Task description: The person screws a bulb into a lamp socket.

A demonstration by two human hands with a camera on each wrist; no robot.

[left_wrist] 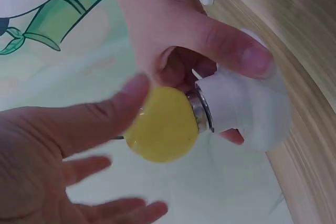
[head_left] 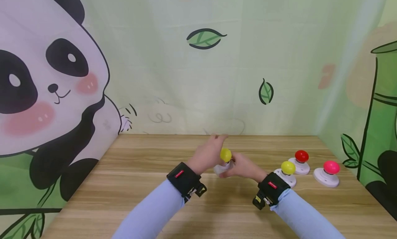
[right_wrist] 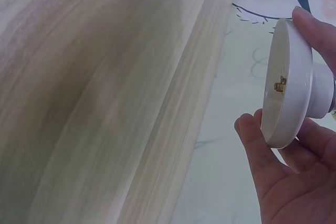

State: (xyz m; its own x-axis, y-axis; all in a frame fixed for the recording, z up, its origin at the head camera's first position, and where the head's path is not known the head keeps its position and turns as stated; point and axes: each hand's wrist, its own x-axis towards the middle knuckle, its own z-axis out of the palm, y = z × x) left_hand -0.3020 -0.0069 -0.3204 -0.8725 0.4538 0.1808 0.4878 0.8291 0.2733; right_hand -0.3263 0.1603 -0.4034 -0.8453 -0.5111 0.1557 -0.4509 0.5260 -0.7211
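Note:
My right hand (head_left: 246, 166) grips a white round lamp holder (left_wrist: 262, 111) by its base and neck, off the table. In the right wrist view the hollow underside of this lamp holder (right_wrist: 286, 85) shows a brass terminal. A yellow light bulb (left_wrist: 163, 124) with a metal screw collar sits in the holder's mouth. My left hand (head_left: 206, 156) is at the bulb's round end, fingers spread and loosely extended. Its thumb overlaps the bulb's edge in the left wrist view; whether it touches the glass I cannot tell.
To the right on the wooden table (head_left: 139, 156) stand three more bulbs in white holders: a yellow bulb (head_left: 288, 167), a red bulb (head_left: 301, 156) and a pink bulb (head_left: 331, 167). The yellow one is close beside my right wrist. A printed panda curtain (head_left: 155, 60) hangs behind the table.

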